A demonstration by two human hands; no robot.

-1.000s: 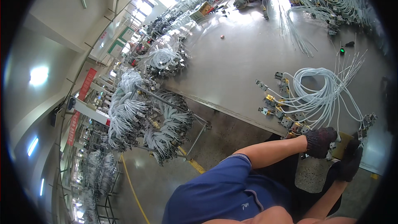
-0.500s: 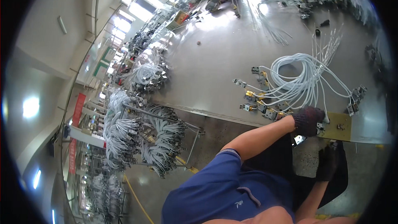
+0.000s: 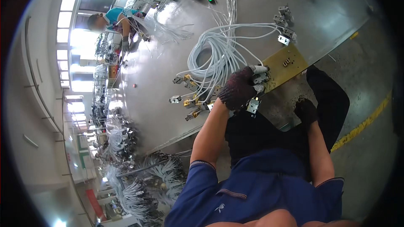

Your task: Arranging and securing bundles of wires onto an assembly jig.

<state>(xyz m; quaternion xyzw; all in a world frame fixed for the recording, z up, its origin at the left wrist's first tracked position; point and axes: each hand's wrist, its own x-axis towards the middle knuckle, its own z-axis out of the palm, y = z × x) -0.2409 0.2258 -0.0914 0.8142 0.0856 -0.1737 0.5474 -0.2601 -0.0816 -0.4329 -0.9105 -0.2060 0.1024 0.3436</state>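
Note:
My left hand (image 3: 240, 87), in a dark maroon glove with white-wrapped fingertips, pinches a small metal connector (image 3: 261, 77) on the end of a white cable. It holds the connector at the near-left edge of a yellow board (image 3: 275, 69). Several small brass-coloured pieces (image 3: 287, 62) lie on that board. Below the left hand, another silver connector (image 3: 253, 106) hangs by the table edge. My right hand (image 3: 306, 111), in a dark glove, is low beside my thigh with curled fingers; whatever it may hold cannot be made out.
A coil of white cables (image 3: 202, 44) lies on the metal table (image 3: 160, 88), with connectors (image 3: 189, 109) at its near left and more connectors (image 3: 284, 27) at far right. Across the table a co-worker (image 3: 115, 19) handles cables. Cable bundles (image 3: 134, 193) hang on a rack at lower left.
My head has turned, so the table and coil appear rotated and further left. The left hand stays at the board's edge. My right hand has come away from just below the board, down beside my thigh.

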